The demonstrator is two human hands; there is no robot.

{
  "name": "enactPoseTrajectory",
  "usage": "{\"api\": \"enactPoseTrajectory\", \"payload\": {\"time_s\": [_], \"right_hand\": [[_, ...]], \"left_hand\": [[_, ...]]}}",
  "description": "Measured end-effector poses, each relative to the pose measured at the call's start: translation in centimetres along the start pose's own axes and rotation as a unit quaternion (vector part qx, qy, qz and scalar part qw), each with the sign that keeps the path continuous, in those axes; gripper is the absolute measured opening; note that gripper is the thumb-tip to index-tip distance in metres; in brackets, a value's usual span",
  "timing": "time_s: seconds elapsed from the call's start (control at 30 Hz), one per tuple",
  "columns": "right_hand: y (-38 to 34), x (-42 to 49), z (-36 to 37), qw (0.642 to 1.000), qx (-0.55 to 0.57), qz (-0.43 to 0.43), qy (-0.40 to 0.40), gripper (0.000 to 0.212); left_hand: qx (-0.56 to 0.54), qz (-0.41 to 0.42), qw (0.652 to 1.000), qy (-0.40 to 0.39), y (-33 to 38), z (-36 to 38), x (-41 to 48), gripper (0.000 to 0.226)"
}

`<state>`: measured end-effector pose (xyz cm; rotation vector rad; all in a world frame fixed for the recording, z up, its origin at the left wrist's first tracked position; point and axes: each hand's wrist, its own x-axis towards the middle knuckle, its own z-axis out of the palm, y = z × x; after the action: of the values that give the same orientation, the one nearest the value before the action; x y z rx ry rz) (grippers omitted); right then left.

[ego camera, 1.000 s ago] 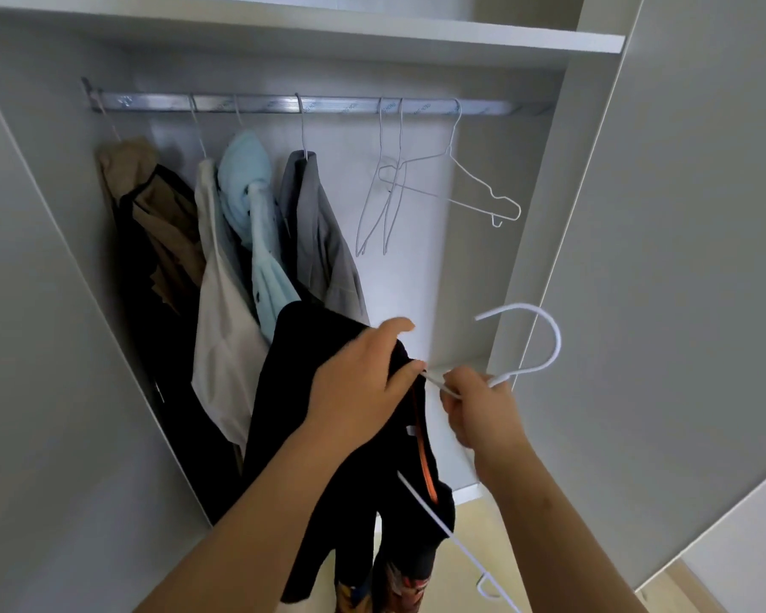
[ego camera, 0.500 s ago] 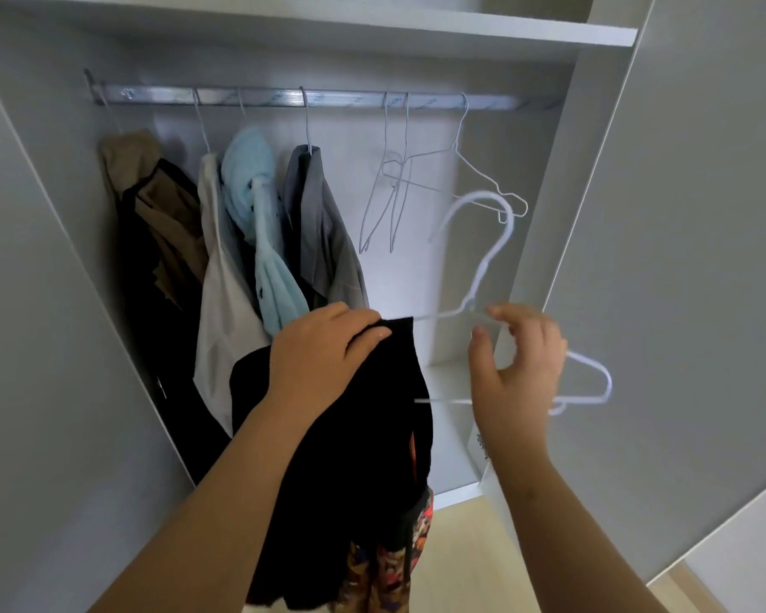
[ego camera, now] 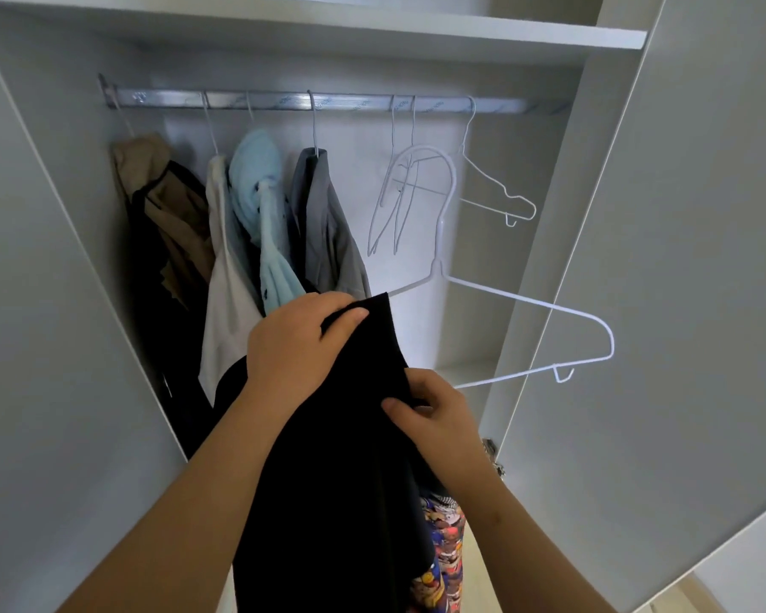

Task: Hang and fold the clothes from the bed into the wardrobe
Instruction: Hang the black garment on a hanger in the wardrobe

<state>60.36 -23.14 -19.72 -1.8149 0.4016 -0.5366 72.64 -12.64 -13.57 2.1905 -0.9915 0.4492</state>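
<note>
While you face the open wardrobe point(ego camera: 63, 126), both hands are on the black garment point(ego camera: 328, 457).
Wardrobe door point(ego camera: 682, 258) stands open at right. The garment hangs near, centre, below the rail point(ego camera: 284, 101), w/ a patterned cloth point(ego camera: 443, 546) showing under it. Hung clothes point(ego camera: 323, 223) fill the rail's left half: tan, white, lt blue, grey. Your left hand point(ego camera: 293, 342) grips the garment's top edge, thumb curled over the cloth; your right hand point(ego camera: 434, 413) pinches its right edge lower down. White hanger point(ego camera: 439, 245) rises behind the garment, left shoulder hidden by cloth; can't tell which hand holds it. Empty hangers point(ego camera: 496, 188) hang far right on the rail.
</note>
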Motion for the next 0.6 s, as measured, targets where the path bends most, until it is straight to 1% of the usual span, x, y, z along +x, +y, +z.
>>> {"api": "enactPoseTrajectory", "payload": {"time_s": [0.07,0.17,0.23,0.27,0.3,0.37,0.4,0.43,0.47,0.5,0.57,0.6], "right_hand": [[0.4,0.0,0.3,0.995,0.091,0.02,0.034,0.019],[0.8,-0.2,0.2,0.987,0.147,0.026,0.066,0.021],[1.6,-0.4,-0.5,0.985,0.155,0.043,0.059,0.023],[2.2,-0.5,-0.9,0.987,0.145,0.057,0.034,0.024],[2.8,-0.7,-1.3,0.99,0.115,0.076,-0.004,0.022],[4.1,-1.0,-1.4,0.986,-0.011,0.136,-0.098,0.023],[4.6,-1.2,-1.4,0.972,-0.098,0.161,-0.137,0.027],[4.9,-1.2,-1.3,0.954,-0.201,0.164,-0.151,0.025],[5.1,-1.0,-1.4,0.931,-0.305,0.144,-0.142,0.015],[4.8,-1.0,-1.6,0.911,-0.374,0.127,-0.124,0.007],[4.6,-0.8,-2.7,0.892,-0.428,0.122,-0.081,0.017],[4.6,-0.7,-3.4,0.89,-0.434,0.122,-0.07,0.016]], "left_hand": [[-0.005,0.0,1.0,0.002,0.3,0.0,0.0,0.026],[-0.006,0.006,1.0,0.005,0.5,0.3,0.0,0.026],[-0.015,0.002,1.0,0.016,0.5,0.2,0.0,0.027],[-0.024,-0.002,0.999,0.021,0.6,0.0,0.1,0.027],[-0.036,-0.002,0.999,0.026,0.6,-0.3,0.1,0.026],[-0.058,0.015,0.997,0.038,0.9,-0.8,0.3,0.028],[-0.066,0.024,0.997,0.041,1.2,-1.1,0.3,0.031],[-0.071,0.031,0.996,0.04,1.3,-1.2,0.4,0.032],[-0.072,0.037,0.996,0.036,1.3,-1.4,0.5,0.033],[-0.069,0.041,0.996,0.032,1.1,-1.5,0.7,0.033],[-0.061,0.047,0.997,0.02,0.3,-1.8,0.9,0.036],[-0.061,0.045,0.997,0.012,-0.3,-2.1,1.2,0.036]]}}
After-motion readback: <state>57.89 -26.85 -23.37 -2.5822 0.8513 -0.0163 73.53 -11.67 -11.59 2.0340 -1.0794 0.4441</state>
